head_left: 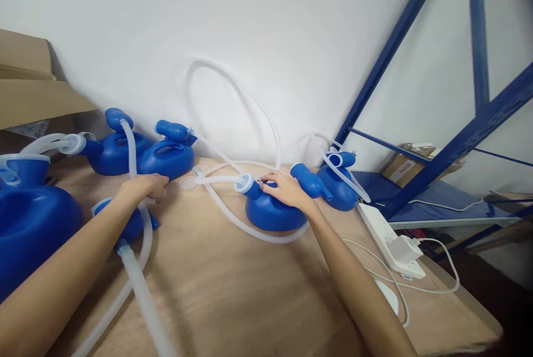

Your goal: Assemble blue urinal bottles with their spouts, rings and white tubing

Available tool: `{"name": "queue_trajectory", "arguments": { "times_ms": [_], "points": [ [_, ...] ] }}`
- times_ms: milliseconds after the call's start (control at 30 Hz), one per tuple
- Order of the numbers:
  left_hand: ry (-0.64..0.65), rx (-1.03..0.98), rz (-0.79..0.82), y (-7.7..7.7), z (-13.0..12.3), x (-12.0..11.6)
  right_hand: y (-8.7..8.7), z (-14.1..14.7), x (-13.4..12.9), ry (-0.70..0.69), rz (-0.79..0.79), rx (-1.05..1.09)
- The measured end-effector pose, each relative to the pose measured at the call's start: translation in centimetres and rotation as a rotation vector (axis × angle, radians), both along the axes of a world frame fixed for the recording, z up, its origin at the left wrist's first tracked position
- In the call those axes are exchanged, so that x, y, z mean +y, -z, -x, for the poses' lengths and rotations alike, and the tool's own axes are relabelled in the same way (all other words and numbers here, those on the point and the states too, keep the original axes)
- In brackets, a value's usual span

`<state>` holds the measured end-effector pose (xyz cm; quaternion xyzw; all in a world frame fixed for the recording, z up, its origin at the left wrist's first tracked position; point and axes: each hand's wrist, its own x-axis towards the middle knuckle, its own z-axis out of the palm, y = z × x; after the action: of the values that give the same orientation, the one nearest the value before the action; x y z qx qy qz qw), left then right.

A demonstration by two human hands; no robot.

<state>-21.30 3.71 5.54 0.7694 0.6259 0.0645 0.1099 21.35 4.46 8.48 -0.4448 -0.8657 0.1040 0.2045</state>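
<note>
My right hand [283,187] is wrapped over the handle of a blue jug [272,215] that stands on the wooden table [233,290]. The jug's white-rimmed mouth points left, with a translucent hose [222,179] at it. My left hand [150,186] reaches over a translucent tube [146,235], near another blue jug [170,160]. Its fingers look curled, and whether anything is between them is hidden. Below my left forearm lies a blue funnel-shaped piece [131,229].
More blue jugs [41,207] stand at the left beside a cardboard box [37,96]. Another jug [339,190] and a blue bottle-shaped piece [310,180] are at the right. A power strip [383,237] with cables lies by a blue metal shelf [437,151].
</note>
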Motion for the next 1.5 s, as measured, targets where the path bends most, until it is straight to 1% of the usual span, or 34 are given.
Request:
{"name": "queue_trajectory", "arguments": {
  "times_ms": [67,100,167,233,300,400,467,533,600,667,733,800,900,1033,1100,1167,1200,1233,1300,1333,1367,1400,1433,1467,1500],
  "points": [
    [-0.057,0.09,0.078,-0.6,-0.6,-0.3,-0.1,0.2,-0.2,-0.011,0.001,-0.007],
    [-0.071,0.12,0.092,-1.2,-1.0,-0.4,-0.1,0.3,-0.2,-0.014,0.0,-0.01],
    [-0.056,0.133,0.052,-2.6,-1.9,-0.8,0.0,0.4,-0.2,-0.02,-0.001,-0.014],
    [-0.006,0.094,-0.035,-4.3,-2.9,-1.2,0.0,0.4,-0.1,-0.035,0.004,-0.012],
    [0.055,0.024,-0.115,-6.1,-4.0,-1.8,0.1,0.3,0.0,-0.04,0.009,-0.017],
    [0.141,-0.138,-0.164,-8.3,-5.9,-3.2,0.0,0.2,-0.1,-0.033,0.014,-0.041],
    [0.178,-0.314,-0.196,-9.4,-7.2,-4.3,-0.1,0.2,-0.1,-0.047,0.025,-0.037],
    [0.2,-0.459,-0.256,-10.1,-8.3,-5.4,-0.3,0.4,-0.3,-0.079,0.038,-0.023],
    [0.206,-0.521,-0.305,-10.4,-9.2,-6.2,-0.4,0.6,-0.4,-0.115,0.047,-0.015],
    [0.189,-0.553,-0.313,-10.5,-9.9,-6.6,-0.4,0.9,-0.6,-0.163,0.052,-0.007],
    [0.169,-0.579,-0.305,-10.4,-10.5,-6.8,-0.6,1.0,-0.8,-0.215,0.05,0.014],
    [0.178,-0.597,-0.307,-10.1,-11.2,-6.9,-0.9,1.0,-1.3,-0.232,0.029,0.062],
    [0.252,-0.619,-0.316,-9.6,-12.6,-7.5,-2.1,1.1,-2.8,-0.266,-0.03,0.164],
    [0.392,-0.61,-0.338,-9.0,-14.6,-8.9,-4.1,2.1,-5.5,-0.409,-0.078,0.245],
    [0.438,-0.605,-0.371,-9.0,-15.2,-9.4,-5.0,2.6,-6.6,-0.41,-0.108,0.242],
    [0.444,-0.609,-0.427,-9.1,-15.3,-9.7,-5.7,2.4,-7.1,-0.345,-0.168,0.163],
    [0.435,-0.607,-0.46,-9.2,-15.3,-9.7,-5.9,2.0,-7.1,-0.275,-0.202,0.096],
    [0.42,-0.602,-0.494,-9.3,-15.1,-9.6,-6.1,1.4,-6.9,-0.168,-0.232,0.021],
    [0.392,-0.584,-0.547,-9.4,-14.8,-9.2,-6.3,-0.3,-6.2,0.143,-0.232,-0.129],
    [0.38,-0.576,-0.557,-9.3,-14.6,-8.9,-6.3,-1.3,-5.6,0.304,-0.18,-0.195],
    [0.371,-0.571,-0.55,-9.2,-14.5,-8.6,-6.2,-2.2,-5.1,0.432,-0.095,-0.25],
    [0.365,-0.568,-0.536,-8.9,-14.5,-8.3,-6.2,-3.0,-4.4,0.509,0.006,-0.285],
    [0.363,-0.563,-0.522,-8.6,-14.6,-7.9,-6.1,-3.7,-3.9,0.536,0.099,-0.298],
    [0.365,-0.551,-0.51,-8.2,-14.7,-7.6,-6.0,-4.2,-3.4,0.526,0.172,-0.296],
    [0.371,-0.533,-0.498,-7.7,-14.9,-7.3,-5.9,-4.5,-3.0,0.504,0.208,-0.284]
  ]
}}
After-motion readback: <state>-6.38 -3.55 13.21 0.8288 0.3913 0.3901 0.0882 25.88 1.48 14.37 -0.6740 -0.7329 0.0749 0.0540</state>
